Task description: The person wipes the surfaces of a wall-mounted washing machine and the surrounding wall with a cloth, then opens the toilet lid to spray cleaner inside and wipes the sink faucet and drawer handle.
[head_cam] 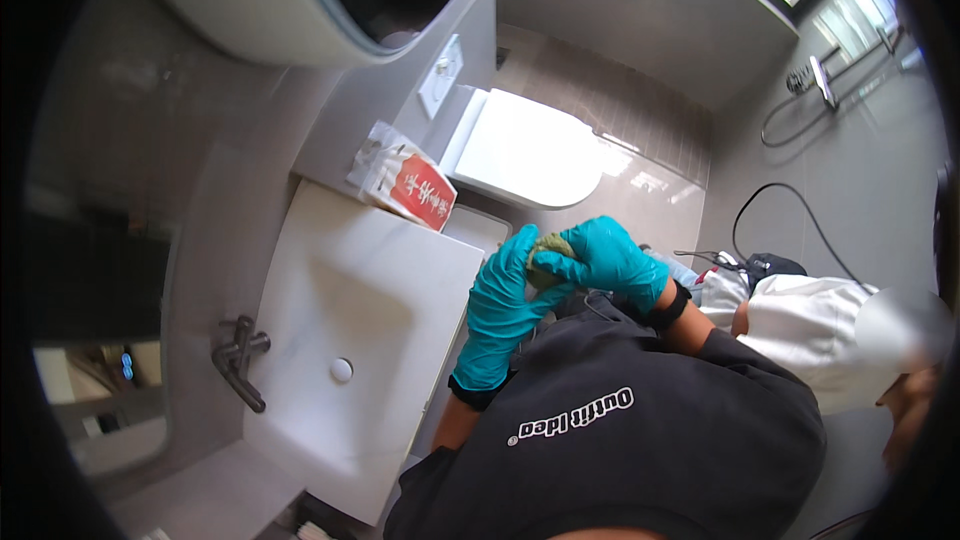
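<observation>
Both my hands wear teal rubber gloves and meet in front of my chest. Between them is a bunched olive-green cloth (552, 246), partly hidden by the fingers. My left hand (506, 300) grips it from the sink side. From the other side my right hand (611, 255) pinches it, fingers folded over its edge. To my left is a white washbasin (300, 292) with a round drain plug (341, 370) and a dark wall-mounted tap (238, 364).
A white toilet (532, 150) with its lid down stands ahead. A red-and-white packet (409, 180) bearing writing rests at the basin's far edge. A person in a white top (802, 322) is close on my right. A shower fitting (821, 82) projects from the right wall.
</observation>
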Demonstrator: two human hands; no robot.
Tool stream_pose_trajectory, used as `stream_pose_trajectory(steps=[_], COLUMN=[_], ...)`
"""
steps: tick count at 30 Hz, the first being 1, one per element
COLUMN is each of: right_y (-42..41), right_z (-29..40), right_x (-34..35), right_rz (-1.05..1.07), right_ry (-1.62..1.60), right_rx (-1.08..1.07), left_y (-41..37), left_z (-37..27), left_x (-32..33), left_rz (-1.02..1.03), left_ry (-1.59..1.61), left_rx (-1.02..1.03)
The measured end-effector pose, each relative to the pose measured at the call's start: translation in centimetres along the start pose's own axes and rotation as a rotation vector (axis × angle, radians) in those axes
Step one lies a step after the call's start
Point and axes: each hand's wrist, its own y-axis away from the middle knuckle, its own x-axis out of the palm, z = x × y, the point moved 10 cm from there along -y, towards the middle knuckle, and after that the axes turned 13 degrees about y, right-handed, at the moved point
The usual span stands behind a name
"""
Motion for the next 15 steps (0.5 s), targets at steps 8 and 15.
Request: stream_pose_trajectory(steps=[8,15], right_y=[2.8,11.6], right_z=[-16.2,-27.1], right_x=[-8.2,-10.6], right_rz=[-0.352,-0.425], right_ry=[-0.061,-0.112], right_rx=[0.357,0.811], left_y=[-11.7,-21.3], left_z=[-1.2,-0.2], left_x=[1.9,5.5], left_rz=[-0.132,-0.098], left_ry=[0.066,0.09], left_rx=[0.0,-0.016])
